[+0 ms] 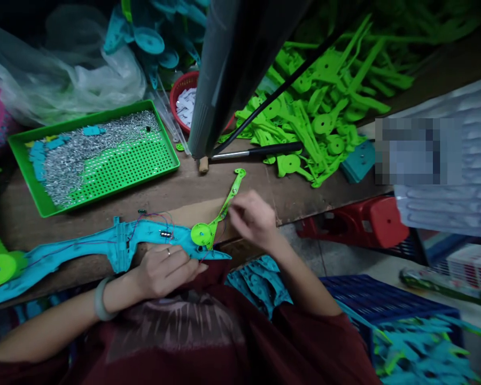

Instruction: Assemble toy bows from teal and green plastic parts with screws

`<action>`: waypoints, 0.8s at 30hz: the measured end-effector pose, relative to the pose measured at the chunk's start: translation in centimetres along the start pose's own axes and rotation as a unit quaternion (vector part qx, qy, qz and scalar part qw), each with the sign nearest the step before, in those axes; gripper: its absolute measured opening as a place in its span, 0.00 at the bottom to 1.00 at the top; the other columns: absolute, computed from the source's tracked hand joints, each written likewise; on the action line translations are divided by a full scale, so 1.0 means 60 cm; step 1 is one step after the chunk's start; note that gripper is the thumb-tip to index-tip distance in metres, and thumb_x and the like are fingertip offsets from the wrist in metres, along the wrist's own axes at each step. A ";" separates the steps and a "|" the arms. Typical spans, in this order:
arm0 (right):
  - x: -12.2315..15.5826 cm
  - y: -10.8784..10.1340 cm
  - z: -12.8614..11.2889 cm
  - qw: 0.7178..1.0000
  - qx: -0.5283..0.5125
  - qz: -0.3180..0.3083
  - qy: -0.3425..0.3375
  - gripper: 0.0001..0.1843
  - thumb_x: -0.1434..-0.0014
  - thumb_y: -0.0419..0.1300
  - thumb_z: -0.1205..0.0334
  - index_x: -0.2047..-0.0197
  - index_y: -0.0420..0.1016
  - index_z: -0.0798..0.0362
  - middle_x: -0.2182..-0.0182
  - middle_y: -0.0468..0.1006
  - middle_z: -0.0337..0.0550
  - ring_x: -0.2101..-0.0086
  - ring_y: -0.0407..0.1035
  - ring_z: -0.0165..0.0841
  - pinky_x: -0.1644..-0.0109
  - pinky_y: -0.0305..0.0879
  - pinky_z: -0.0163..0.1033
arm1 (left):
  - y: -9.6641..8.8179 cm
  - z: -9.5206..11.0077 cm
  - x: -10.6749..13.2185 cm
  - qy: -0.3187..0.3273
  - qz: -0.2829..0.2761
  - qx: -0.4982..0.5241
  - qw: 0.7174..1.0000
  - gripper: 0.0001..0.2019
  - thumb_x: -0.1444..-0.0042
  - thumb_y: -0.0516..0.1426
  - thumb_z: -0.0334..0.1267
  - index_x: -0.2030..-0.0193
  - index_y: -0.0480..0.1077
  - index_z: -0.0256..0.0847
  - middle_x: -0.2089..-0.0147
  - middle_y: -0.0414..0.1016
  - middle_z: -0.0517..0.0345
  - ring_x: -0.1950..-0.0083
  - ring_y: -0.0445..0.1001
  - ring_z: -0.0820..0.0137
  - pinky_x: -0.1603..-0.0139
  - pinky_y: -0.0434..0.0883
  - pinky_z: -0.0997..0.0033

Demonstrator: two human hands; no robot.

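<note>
A long blue plastic shell (pixel 80 243) lies along the table's front edge, with thin red and blue wires (pixel 160 215) and a small silvery part (pixel 166 234) on it. A green plastic arm (pixel 224 206) with a round disc joins its right end and slants upward. My left hand (pixel 166 270), wearing a ring, is curled at the shell's lower edge; a thin reddish wire shows by its fingertips, but what they pinch is hidden. My right hand (pixel 254 219) is closed beside the green arm, slightly blurred, and its fingertips' contents cannot be made out.
Behind stand a green tray (pixel 170 160) of small metal screws and a red basket (pixel 174 99) of white pieces. A grey post (pixel 214 80) rises mid-table near a black-handled tool (pixel 272 149). Green parts (pixel 324 123) pile at right; blue crates (pixel 385 297) stand below.
</note>
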State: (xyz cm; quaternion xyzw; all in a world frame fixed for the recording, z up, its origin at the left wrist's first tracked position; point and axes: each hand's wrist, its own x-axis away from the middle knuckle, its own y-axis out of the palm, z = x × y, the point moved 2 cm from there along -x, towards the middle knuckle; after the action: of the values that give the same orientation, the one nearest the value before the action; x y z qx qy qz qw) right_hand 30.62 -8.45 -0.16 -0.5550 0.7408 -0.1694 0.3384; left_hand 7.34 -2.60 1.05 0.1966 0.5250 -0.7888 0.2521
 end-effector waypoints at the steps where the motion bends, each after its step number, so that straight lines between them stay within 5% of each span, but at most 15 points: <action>1: 0.006 0.003 -0.008 0.996 0.006 -0.064 -0.056 0.12 0.41 0.57 0.70 0.55 0.72 0.48 0.62 0.75 0.44 0.63 0.70 0.34 0.60 0.71 0.40 | -0.001 -0.001 0.001 -0.011 -0.006 -0.005 1.000 0.05 0.39 0.60 0.31 0.61 0.66 0.42 0.77 0.66 0.68 0.77 0.66 0.75 0.77 0.63 0.71; 4: 0.019 0.008 -0.015 0.978 0.012 -0.173 -0.117 0.15 0.40 0.54 0.72 0.51 0.73 0.51 0.57 0.74 0.50 0.58 0.69 0.37 0.56 0.72 0.44 | -0.005 -0.005 0.008 -0.053 0.014 -0.012 0.998 0.05 0.40 0.59 0.30 0.64 0.66 0.42 0.76 0.67 0.66 0.76 0.67 0.74 0.75 0.65 0.72; 8: 0.015 0.010 -0.003 0.978 0.017 -0.168 -0.124 0.11 0.37 0.56 0.69 0.53 0.74 0.51 0.58 0.74 0.49 0.58 0.68 0.37 0.54 0.71 0.47 | -0.008 -0.010 0.015 -0.106 0.044 0.015 0.993 0.06 0.39 0.57 0.30 0.68 0.66 0.41 0.70 0.72 0.58 0.71 0.71 0.73 0.70 0.70 0.71; 12: 0.005 0.007 0.004 0.977 -0.004 -0.183 -0.105 0.08 0.36 0.59 0.63 0.54 0.76 0.49 0.58 0.75 0.47 0.58 0.69 0.37 0.52 0.69 0.48 | 0.000 -0.003 0.012 -0.061 -0.017 0.133 0.989 0.05 0.36 0.53 0.27 0.62 0.65 0.39 0.58 0.79 0.52 0.61 0.78 0.72 0.63 0.76 0.73; 17: 0.001 0.006 0.002 0.982 -0.039 -0.172 -0.072 0.05 0.36 0.59 0.63 0.59 0.76 0.51 0.61 0.76 0.46 0.59 0.70 0.35 0.53 0.68 0.46 | 0.008 0.006 0.012 -0.111 -0.078 0.245 0.960 0.05 0.34 0.50 0.28 0.61 0.63 0.39 0.61 0.77 0.54 0.61 0.77 0.74 0.61 0.75 0.76; 21: 0.002 0.010 0.003 0.983 -0.038 -0.166 -0.069 0.03 0.35 0.59 0.64 0.61 0.74 0.51 0.62 0.76 0.44 0.60 0.69 0.34 0.54 0.68 0.46 | 0.003 0.012 0.012 -0.176 -0.078 0.208 0.959 0.06 0.33 0.52 0.31 0.63 0.63 0.40 0.68 0.71 0.60 0.68 0.72 0.75 0.66 0.72 0.76; 24: 0.004 0.013 0.004 0.981 -0.020 -0.156 -0.109 0.02 0.36 0.59 0.66 0.61 0.73 0.51 0.62 0.76 0.44 0.61 0.69 0.33 0.54 0.68 0.44 | -0.003 0.013 0.011 -0.234 -0.101 0.083 0.963 0.06 0.31 0.50 0.36 0.56 0.66 0.38 0.68 0.71 0.59 0.71 0.71 0.73 0.70 0.69 0.74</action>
State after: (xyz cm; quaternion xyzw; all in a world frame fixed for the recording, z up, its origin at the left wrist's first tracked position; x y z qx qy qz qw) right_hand 30.20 -8.37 -0.87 -0.6857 0.6068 -0.1437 0.3754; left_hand 6.69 -3.39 1.09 -0.0274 0.4011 -0.8749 0.2700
